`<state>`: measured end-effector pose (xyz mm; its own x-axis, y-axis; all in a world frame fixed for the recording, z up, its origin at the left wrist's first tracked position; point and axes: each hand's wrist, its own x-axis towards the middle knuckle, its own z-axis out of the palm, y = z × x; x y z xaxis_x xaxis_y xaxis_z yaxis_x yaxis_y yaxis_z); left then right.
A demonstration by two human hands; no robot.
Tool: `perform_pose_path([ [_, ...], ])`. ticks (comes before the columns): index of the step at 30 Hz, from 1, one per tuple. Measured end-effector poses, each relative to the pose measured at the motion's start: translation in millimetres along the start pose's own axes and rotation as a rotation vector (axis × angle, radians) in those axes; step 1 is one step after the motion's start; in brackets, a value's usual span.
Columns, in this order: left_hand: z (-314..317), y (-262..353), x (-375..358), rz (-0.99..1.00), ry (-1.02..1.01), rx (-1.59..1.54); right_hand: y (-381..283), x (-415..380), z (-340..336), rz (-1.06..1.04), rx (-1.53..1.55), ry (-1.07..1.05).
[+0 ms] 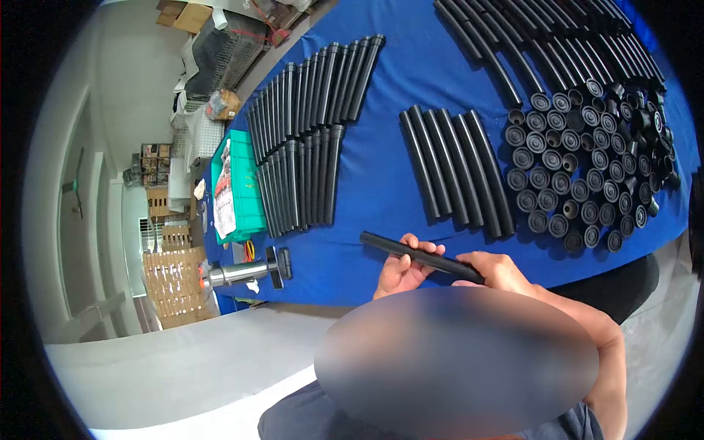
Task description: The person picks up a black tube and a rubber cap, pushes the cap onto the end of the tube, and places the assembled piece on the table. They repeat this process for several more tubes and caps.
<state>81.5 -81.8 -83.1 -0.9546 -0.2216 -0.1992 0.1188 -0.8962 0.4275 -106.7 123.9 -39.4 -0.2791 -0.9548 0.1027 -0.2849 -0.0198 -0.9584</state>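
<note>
A black tube (422, 255) lies across both hands near the front edge of the blue table, its bare end pointing to the upper left. The fingers of my left hand (408, 265) are wrapped round its middle. My right hand (495, 270) grips its right end, which the fingers partly hide. Beyond my hands, several loose black tubes (444, 165) lie side by side. To the right is a large group of round black caps (561, 181). Two rows of black tubes with wider ends (315, 88) lie to the left.
A green crate (253, 183) holding papers stands at the table's left edge. Below it are a silver cylindrical tool (236, 274) and a dark clamp-like part (284, 262). More black tubes (513, 51) lie at the far right. The blue cloth (367, 198) covers the table.
</note>
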Motion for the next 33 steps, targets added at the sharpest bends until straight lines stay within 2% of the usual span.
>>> perform_pose_path([
  [2, 0.9, 0.3, -0.1, -0.006, 0.018, -0.001, 1.2, 2.3, -1.7, 0.111, 0.214, -0.048],
  [3, 3.4, 0.0, -0.4, -0.01, 0.037, -0.008, 4.3, 2.1, 3.1, -0.108, -0.024, 0.072],
  [4, 6.3, 0.6, 1.2, -0.017, 0.055, -0.015, 0.2, -1.6, 3.0, -0.073, -0.181, 0.009],
  [6, 7.1, 1.6, 4.0, -0.016, 0.025, -0.01, 3.6, -2.7, 10.7, -0.247, -0.353, 0.057],
  [9, -1.0, -0.1, 0.9, -0.001, -0.005, 0.005, -0.5, -2.8, 2.9, -0.106, -0.184, 0.041],
  [12, 3.8, -1.4, -2.9, 0.001, 0.032, 0.013, 0.7, -2.2, 2.5, -0.089, -0.194, 0.049],
  [28, 7.2, 0.5, 0.8, -0.002, 0.021, 0.009, 3.3, -0.6, 6.0, -0.087, -0.177, 0.062],
  [31, 11.9, 1.1, 1.6, -0.006, 0.05, 0.004, 2.9, -4.6, 11.3, -0.088, -0.315, 0.054],
  [33, 13.6, 1.0, 3.3, -0.007, 0.071, -0.003, 7.5, -4.2, 13.9, -0.183, -0.368, 0.095],
])
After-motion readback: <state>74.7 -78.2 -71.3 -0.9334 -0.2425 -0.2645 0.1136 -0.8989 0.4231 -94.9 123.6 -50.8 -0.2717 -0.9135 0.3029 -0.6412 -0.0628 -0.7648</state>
